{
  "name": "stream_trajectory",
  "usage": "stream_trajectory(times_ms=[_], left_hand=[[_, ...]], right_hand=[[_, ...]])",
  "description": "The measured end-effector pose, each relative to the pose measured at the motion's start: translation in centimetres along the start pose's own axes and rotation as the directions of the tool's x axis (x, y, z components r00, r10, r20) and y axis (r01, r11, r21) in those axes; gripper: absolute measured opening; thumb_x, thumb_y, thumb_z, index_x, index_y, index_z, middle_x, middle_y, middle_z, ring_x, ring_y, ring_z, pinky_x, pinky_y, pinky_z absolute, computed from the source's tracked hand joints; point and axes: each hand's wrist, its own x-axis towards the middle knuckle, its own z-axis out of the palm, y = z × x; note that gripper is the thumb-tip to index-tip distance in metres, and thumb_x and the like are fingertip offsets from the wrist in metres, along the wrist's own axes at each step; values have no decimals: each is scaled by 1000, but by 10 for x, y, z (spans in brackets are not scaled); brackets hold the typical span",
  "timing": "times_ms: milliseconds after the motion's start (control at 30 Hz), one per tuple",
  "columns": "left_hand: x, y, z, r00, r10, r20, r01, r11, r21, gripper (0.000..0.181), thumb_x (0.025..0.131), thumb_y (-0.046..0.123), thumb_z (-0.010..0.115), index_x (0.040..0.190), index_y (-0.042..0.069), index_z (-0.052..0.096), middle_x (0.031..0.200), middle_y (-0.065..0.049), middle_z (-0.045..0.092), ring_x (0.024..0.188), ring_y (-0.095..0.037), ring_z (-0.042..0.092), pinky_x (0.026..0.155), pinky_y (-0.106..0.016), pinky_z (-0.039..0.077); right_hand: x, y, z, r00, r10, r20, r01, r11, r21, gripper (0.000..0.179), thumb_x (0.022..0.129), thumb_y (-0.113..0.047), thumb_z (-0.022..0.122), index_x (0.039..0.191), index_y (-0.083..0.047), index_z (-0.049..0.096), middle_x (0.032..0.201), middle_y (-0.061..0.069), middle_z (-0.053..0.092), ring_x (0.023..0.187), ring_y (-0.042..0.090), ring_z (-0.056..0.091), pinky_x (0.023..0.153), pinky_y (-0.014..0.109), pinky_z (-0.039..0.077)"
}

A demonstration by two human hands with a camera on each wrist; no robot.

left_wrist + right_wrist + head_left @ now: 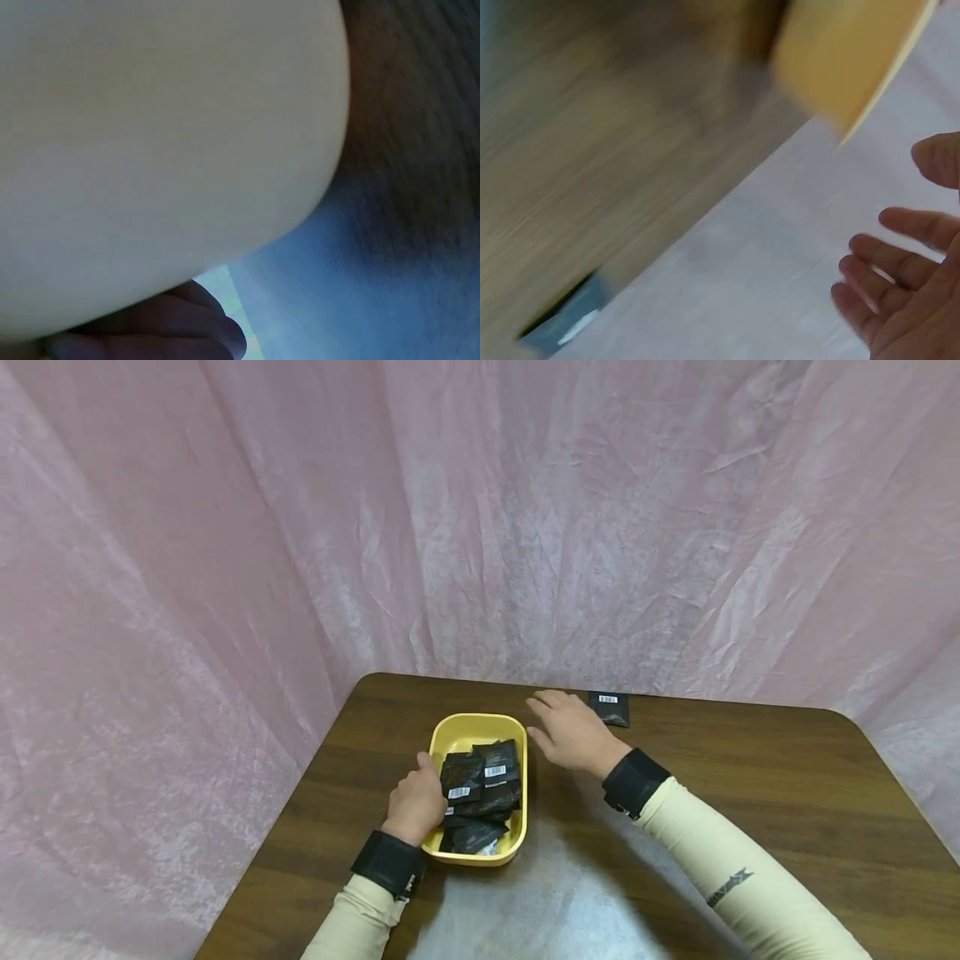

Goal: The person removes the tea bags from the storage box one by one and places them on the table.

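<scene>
A yellow plastic tub [468,720] stands on the table, partly filled with several flat black packets [483,781] with white barcode labels. My left hand [416,802] grips the tub's left side at the rim. In the left wrist view, the tub's wall [172,150] fills most of the picture, with fingers [172,322] showing below it. To the right of the tub, my right hand [573,731] is held above the table with its fingers spread apart and nothing in them. Just beyond that hand, one black packet [609,708] lies by the back edge.
The dark wooden table [750,760] has rounded back corners. Behind it and along its left hangs a pink velvety curtain [480,527]. Light reflects off the tabletop in front of the tub. Each wrist wears a black band [636,782].
</scene>
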Motion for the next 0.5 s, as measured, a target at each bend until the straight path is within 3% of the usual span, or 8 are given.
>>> stream_trajectory(times_ms=[133,233,400,500], left_hand=[[1,-1,0,1000,-9,-1,9,1000,-3,45,93,7,72,127,-1,44,96,-24,70,79,-36,69,70,-51,55],[2,-2,-1,1000,-17,1,17,1000,-8,45,93,7,72,127,0,44,97,-24,71,80,-36,70,71,-51,55],[2,-4,0,1000,-19,2,19,1000,-21,46,92,7,72,127,0,44,98,-23,71,81,-36,70,72,-52,55],[1,-4,1,1000,-10,2,10,1000,-30,47,90,6,73,126,0,44,97,-23,71,81,-36,70,71,-52,54]], right_hand=[[6,-36,1,988,-145,54,140,987,75,56,106,-32,64,150,2,56,153,21,60,144,36,58,119,51,47],[11,-53,9,970,-192,149,177,978,109,62,106,-35,64,155,2,51,158,21,55,147,34,56,121,47,46],[16,-65,29,931,-156,329,136,987,82,75,101,-40,70,159,1,46,166,24,45,156,36,45,127,45,39],[17,-66,36,913,-120,389,105,993,61,79,99,-43,72,159,0,45,168,25,42,159,36,41,131,45,32]])
